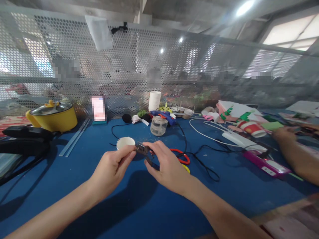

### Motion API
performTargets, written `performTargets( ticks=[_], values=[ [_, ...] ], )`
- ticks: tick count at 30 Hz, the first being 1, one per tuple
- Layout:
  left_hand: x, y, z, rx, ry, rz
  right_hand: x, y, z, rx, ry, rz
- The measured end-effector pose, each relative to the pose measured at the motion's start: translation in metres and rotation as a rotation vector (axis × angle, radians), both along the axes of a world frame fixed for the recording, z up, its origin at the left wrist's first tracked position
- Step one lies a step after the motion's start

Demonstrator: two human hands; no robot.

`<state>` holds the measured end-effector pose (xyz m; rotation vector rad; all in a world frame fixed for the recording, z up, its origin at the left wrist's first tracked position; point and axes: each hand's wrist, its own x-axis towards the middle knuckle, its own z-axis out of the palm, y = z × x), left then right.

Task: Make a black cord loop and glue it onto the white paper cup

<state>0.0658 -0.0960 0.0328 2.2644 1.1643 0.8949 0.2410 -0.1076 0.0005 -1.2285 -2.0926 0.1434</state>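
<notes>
In the head view, my left hand (112,166) is closed in a pinch at the left end of a small dark, shiny object (142,149). My right hand (166,166) grips the same object from the right, between thumb and fingers. Its exact kind is hard to make out. Just behind my left fingertips stands a white paper cup (126,142). Red loop handle (183,156) and a yellow one (185,169) show partly behind my right hand. A clear plastic jar (159,126) stands farther back, with a blue glue gun (165,117) behind it.
A yellow pot (56,118) with a glass lid and two clear glue sticks (76,139) are at left. A lit phone (98,109) leans by the perforated screen. Black cables (206,167) and a purple power strip (269,165) lie right, near another person's arm (296,156).
</notes>
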Motion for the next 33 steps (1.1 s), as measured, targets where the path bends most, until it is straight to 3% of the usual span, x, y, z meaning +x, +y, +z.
performTargets(
  ticks=[6, 13, 27, 33],
  values=[
    [0.0003, 0.0001, -0.0009, 0.041, 0.009, 0.001, -0.0009, -0.0010, 0.0008, -0.029, -0.001, 0.002],
    [-0.0032, 0.0022, 0.0002, -0.035, 0.008, -0.042, -0.0005, -0.0002, 0.0010, -0.036, 0.002, -0.002],
    [-0.0010, 0.0009, 0.0018, -0.020, 0.006, 0.007, -0.0024, -0.0021, 0.0026, -0.080, 0.031, 0.009],
    [-0.0027, 0.0018, 0.0010, -0.117, -0.008, -0.009, -0.0018, -0.0013, 0.0001, -0.093, 0.034, 0.010]
  ],
)
